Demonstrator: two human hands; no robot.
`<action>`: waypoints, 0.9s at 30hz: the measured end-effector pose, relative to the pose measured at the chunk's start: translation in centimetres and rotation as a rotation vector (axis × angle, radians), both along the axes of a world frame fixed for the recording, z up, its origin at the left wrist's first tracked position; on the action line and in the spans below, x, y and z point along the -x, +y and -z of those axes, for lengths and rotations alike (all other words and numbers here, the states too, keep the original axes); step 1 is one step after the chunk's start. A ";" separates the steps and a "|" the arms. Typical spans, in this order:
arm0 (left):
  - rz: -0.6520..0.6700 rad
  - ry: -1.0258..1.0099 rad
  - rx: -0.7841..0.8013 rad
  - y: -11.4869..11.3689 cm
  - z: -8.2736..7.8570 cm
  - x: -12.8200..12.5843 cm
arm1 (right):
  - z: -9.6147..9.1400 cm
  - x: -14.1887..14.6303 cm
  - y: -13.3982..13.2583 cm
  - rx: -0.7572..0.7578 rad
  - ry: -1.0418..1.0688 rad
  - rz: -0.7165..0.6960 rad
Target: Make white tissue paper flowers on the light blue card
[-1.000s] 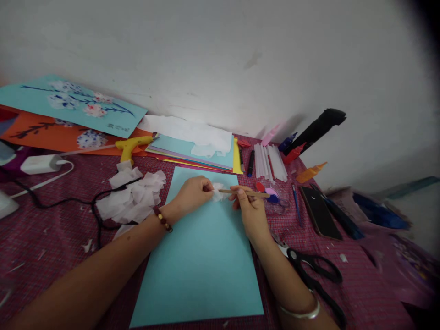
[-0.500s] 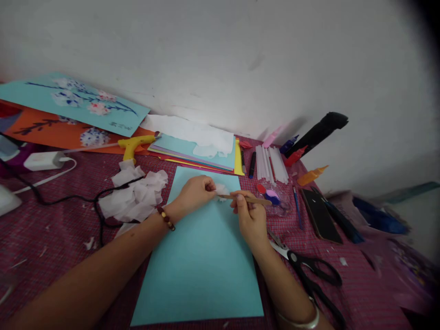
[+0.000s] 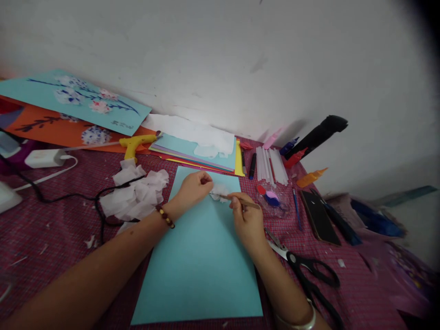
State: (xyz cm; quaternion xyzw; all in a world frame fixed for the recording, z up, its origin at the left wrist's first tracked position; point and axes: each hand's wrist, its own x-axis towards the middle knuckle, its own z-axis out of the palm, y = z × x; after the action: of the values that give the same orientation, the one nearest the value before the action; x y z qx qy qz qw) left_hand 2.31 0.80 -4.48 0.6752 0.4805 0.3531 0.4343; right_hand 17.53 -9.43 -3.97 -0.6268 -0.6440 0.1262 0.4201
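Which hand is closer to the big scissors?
Right. The right hand is just up and left of the scissors; the left hand is farther off, over the blue paper.

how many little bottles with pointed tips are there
4: pink bottle and blue bottle by the wall, red bottle beside the black object, orange bottle beyond the phone. More may be hidden.

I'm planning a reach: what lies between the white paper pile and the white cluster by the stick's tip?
In the head view, the left hand lies between, over part of the turquoise sheet.
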 end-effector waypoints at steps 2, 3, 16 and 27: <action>0.006 0.006 -0.010 0.0 -0.1 0.0 | 0.0 0.0 0.1 0.005 -0.005 0.010; 0.004 -0.004 -0.001 -0.1 -0.1 0.0 | 0.0 0.0 0.1 0.012 -0.004 0.016; -0.049 -0.186 0.171 0.8 0.1 0.7 | -0.2 -0.8 -0.1 -0.035 0.467 0.091; -0.051 -0.191 0.171 0.6 0.3 0.6 | 0.2 -0.3 0.3 0.022 0.449 0.000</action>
State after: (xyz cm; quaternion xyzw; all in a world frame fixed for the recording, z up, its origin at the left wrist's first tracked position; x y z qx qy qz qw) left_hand 1.68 1.43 -4.75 0.5866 0.4824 0.3844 0.5249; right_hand 17.80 -9.13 -4.14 -0.5874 -0.5329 0.2695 0.5462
